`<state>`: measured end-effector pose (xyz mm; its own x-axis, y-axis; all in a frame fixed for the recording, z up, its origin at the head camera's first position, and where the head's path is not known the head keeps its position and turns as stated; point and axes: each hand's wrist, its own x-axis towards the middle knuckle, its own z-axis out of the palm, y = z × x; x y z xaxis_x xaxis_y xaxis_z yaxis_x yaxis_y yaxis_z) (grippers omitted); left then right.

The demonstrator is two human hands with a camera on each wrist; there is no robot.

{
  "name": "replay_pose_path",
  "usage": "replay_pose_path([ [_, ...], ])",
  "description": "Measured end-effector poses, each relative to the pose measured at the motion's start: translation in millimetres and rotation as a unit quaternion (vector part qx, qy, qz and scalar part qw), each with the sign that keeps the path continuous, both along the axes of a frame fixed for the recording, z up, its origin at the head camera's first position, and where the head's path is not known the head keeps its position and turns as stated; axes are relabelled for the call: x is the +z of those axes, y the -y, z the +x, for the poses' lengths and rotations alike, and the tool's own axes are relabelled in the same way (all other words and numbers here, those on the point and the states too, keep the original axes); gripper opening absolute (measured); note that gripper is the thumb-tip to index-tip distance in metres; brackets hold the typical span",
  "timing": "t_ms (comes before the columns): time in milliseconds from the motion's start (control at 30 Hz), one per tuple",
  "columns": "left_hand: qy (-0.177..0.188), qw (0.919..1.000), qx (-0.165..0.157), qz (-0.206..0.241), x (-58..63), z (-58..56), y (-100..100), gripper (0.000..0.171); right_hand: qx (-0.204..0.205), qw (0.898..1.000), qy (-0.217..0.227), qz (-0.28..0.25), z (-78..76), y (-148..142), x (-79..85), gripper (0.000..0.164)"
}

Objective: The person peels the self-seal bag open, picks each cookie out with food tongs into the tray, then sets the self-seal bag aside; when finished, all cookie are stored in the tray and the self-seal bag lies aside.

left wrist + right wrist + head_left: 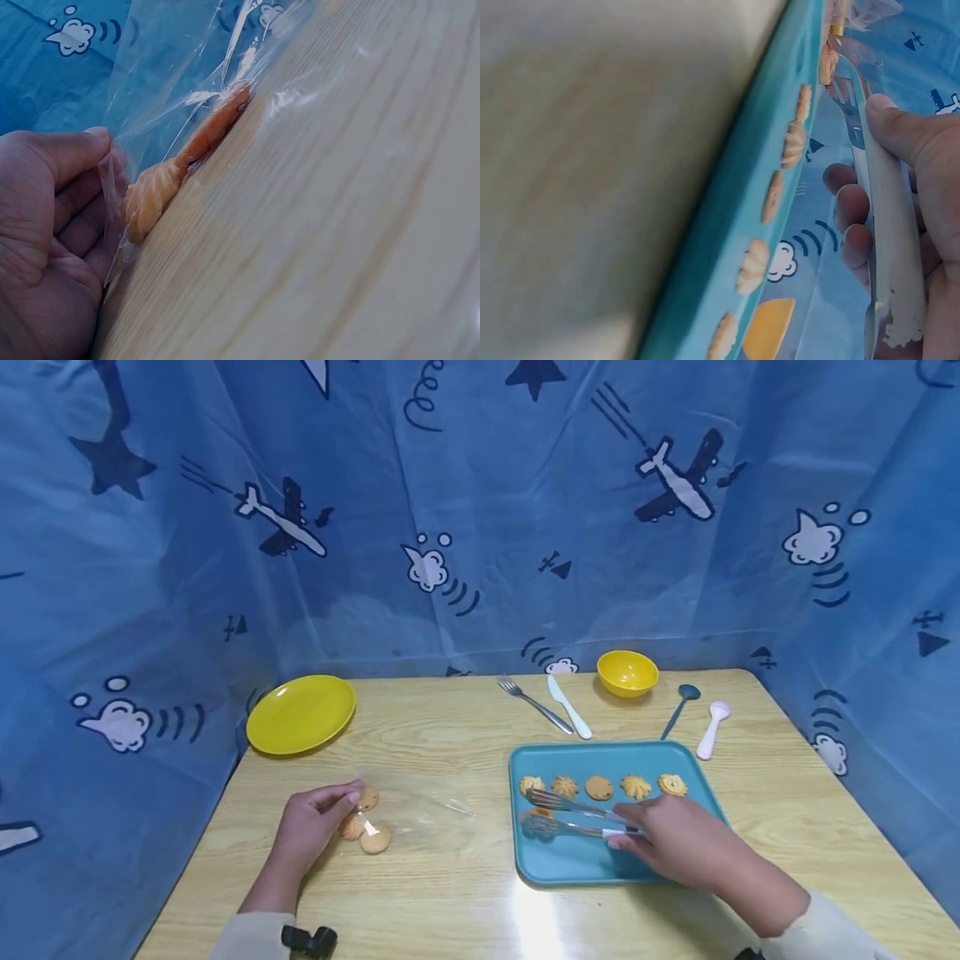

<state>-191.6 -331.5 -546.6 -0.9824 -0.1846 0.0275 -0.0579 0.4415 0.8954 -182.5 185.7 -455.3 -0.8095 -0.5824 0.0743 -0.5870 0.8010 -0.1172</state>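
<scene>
My left hand (315, 822) pinches the edge of a clear plastic bag (431, 814) between thumb and fingers. In the left wrist view the bag spreads out from the fingertips, with several cookies (154, 195) inside, lying low against the wood. My right hand (675, 839) grips a pair of tongs (573, 804) with slotted, fork-like tips and pale handles, thumb on one arm and fingers round the other. The tips reach over the left side of a teal tray (592, 864). Between them a browned cookie (542, 812) shows, also seen at the tips in the right wrist view.
Several cookies (599, 788) stand in a row along the tray's far side. Behind it lie a fork (536, 703), a light knife (568, 706), a yellow bowl (627, 674), a dark spoon (678, 706) and a pink spoon (712, 731). A yellow plate (300, 714) sits back left.
</scene>
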Motion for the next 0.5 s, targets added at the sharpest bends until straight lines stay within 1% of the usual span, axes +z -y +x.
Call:
replay_pose_path([
  [200,0.005,1.0000,0.008,0.002,-2.1,2.0,0,0.033,0.005,1.000,-0.004,-0.008,3.4,-7,-11.7,0.044],
  [400,-0.002,0.9999,0.006,-0.012,-1.7,2.2,-2,0.032,-0.004,1.000,0.000,-0.004,4.4,-5,-11.5,0.047],
  [500,-0.006,0.9998,0.004,-0.021,0.8,1.0,-2,0.030,0.014,0.999,-0.019,-0.021,4.6,4,-8.6,0.047],
])
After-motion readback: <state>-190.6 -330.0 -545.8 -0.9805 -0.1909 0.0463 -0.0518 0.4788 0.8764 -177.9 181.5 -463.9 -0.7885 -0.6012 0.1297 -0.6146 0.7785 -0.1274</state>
